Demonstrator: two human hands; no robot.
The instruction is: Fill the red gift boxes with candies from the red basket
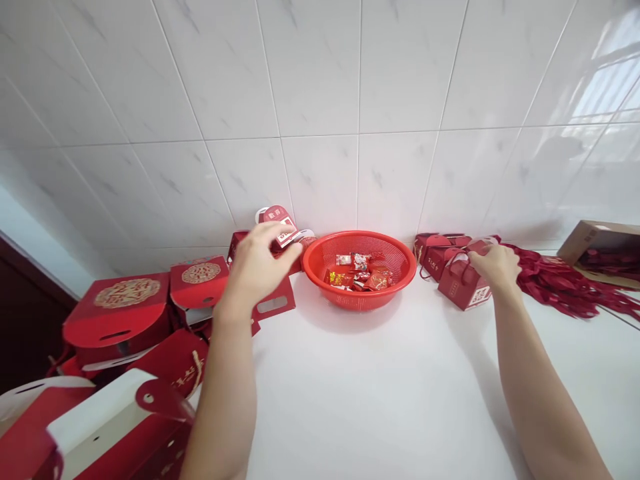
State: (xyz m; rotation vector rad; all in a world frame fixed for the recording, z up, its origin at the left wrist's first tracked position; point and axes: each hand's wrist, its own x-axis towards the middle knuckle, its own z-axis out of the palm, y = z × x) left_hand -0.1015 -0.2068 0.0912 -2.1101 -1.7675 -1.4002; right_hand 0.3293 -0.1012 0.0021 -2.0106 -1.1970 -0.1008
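Observation:
At the back, left of the basket, my left hand has thumb and fingers closed around a small red gift box with a rounded top flap and a white label; the fingers cover part of it. Over on the right, my right hand grips the top of another small red gift box, near its ribbon. That box rests on the white table. Between my hands stands a red plastic basket with wrapped candies inside.
Larger red boxes are piled along the left side, with an opened one nearest me. More small red boxes stand behind my right hand. Dark red ribbons and a cardboard box lie at the right. A tiled wall closes the back.

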